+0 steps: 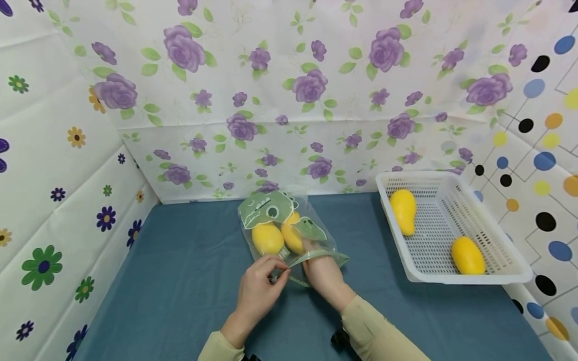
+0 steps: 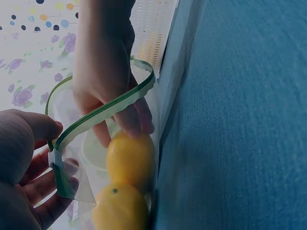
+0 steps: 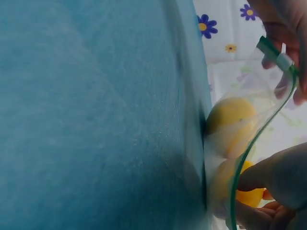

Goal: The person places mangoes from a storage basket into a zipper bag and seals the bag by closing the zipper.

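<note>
A clear zip bag (image 1: 331, 240) with a green cartoon print and a green zip edge lies on the table, its mouth towards me. Inside are two yellow mangoes, the left mango (image 1: 267, 238) and the right mango (image 1: 291, 233). My left hand (image 1: 262, 283) pinches the left corner of the bag's mouth, beside the white zip slider (image 2: 55, 158). Through the opening reaches my right hand (image 1: 322, 273), its thumb and fingers around the near end of the right mango. In the right wrist view that mango (image 3: 252, 194) is partly hidden by the fingers and zip edge.
A white perforated basket (image 1: 456, 278) stands at the right, holding one mango (image 1: 403, 210) near its left side and another mango (image 1: 468, 255) near its front. Patterned cloth walls (image 1: 280, 120) enclose the blue table (image 1: 171, 281) at the back and both sides.
</note>
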`<state>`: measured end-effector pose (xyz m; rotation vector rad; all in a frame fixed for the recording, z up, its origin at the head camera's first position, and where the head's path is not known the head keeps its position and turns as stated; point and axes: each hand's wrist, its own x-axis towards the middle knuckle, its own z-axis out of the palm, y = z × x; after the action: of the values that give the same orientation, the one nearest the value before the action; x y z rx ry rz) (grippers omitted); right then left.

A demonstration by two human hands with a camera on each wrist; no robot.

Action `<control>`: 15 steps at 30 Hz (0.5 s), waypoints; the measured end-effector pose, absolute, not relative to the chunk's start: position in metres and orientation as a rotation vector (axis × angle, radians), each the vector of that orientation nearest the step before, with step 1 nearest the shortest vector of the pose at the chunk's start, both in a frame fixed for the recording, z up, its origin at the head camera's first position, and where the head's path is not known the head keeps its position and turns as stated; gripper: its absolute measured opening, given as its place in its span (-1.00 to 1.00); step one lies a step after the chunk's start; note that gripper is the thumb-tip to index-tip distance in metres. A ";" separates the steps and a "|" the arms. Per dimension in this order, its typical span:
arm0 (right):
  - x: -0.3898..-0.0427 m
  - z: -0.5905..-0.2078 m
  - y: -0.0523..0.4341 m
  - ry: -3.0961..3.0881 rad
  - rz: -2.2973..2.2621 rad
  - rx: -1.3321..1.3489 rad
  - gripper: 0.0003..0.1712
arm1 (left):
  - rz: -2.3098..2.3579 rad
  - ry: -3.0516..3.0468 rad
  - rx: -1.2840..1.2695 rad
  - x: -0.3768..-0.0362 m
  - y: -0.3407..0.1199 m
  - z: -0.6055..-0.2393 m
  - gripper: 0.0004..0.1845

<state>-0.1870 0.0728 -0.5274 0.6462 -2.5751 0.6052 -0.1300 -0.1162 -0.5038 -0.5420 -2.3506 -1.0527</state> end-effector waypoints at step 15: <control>-0.210 -0.513 0.066 -3.052 0.808 0.573 -0.35 | -1.067 -2.375 -0.546 -0.129 -0.115 -0.504 -0.84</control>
<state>-0.2104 0.0657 -0.5131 0.5733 -3.0524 0.8081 -0.1293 -0.1152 -0.5044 -0.5464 -2.3750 -1.0674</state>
